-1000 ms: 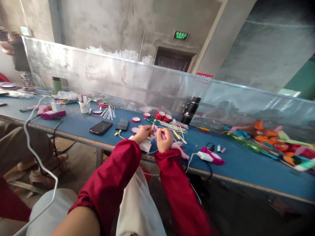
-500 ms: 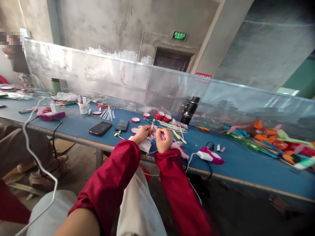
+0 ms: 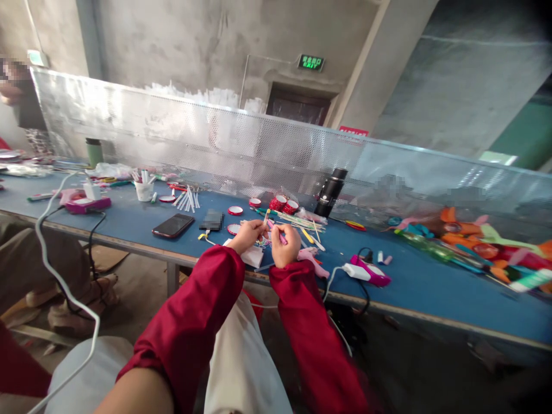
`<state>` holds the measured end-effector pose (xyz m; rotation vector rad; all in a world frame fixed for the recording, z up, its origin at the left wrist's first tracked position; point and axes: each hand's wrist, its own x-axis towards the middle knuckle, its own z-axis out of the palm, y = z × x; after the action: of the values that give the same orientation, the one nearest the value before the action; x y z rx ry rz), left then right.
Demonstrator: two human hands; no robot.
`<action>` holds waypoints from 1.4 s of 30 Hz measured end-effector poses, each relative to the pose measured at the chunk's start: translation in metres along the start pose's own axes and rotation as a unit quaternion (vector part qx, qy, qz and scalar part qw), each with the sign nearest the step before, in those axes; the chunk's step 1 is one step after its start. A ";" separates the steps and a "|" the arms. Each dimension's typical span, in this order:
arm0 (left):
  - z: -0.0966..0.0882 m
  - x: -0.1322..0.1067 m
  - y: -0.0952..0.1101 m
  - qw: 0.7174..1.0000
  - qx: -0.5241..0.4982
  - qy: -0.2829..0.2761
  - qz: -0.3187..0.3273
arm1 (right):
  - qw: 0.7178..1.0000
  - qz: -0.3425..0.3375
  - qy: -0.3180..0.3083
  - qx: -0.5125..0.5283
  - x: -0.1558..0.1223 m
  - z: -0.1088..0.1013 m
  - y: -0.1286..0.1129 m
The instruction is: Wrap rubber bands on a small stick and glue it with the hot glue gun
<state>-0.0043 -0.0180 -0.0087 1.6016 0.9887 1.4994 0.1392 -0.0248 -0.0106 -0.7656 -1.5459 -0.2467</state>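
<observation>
Grip check: your left hand [image 3: 249,234] pinches a pale stick [image 3: 267,215], right hand [image 3: 287,247] clamps a pink stick [image 3: 280,236], near the black flask [image 3: 330,192]. Best hold tips close, wrists braced.

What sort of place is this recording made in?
Likely a small craft-assembly workshop: a long blue workbench with a perforated metal divider, bare concrete walls with a green exit sign, and heaps of colourful parts.

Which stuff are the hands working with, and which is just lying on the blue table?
In use: left hand holding thin pale stick; right hand holding thin pink stick.
Lying about: flat black phone, black cylindrical flask, pink corded plastic tool.
</observation>
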 end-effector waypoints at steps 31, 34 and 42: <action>0.001 -0.002 0.009 0.996 -0.058 -0.004 -0.065 | 0.992 0.093 0.037 0.082 -0.001 0.001 0.010; 0.001 -0.002 0.009 0.996 -0.066 0.008 -0.064 | 0.985 0.124 0.035 0.116 -0.001 -0.003 0.008; 0.001 -0.005 0.008 0.995 -0.074 0.026 -0.056 | 0.972 0.156 0.021 0.177 0.026 -0.067 0.006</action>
<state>-0.0028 -0.0258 -0.0034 1.3873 0.9575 1.5063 0.1977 -0.0509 0.0221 -0.7003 -1.3564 0.2386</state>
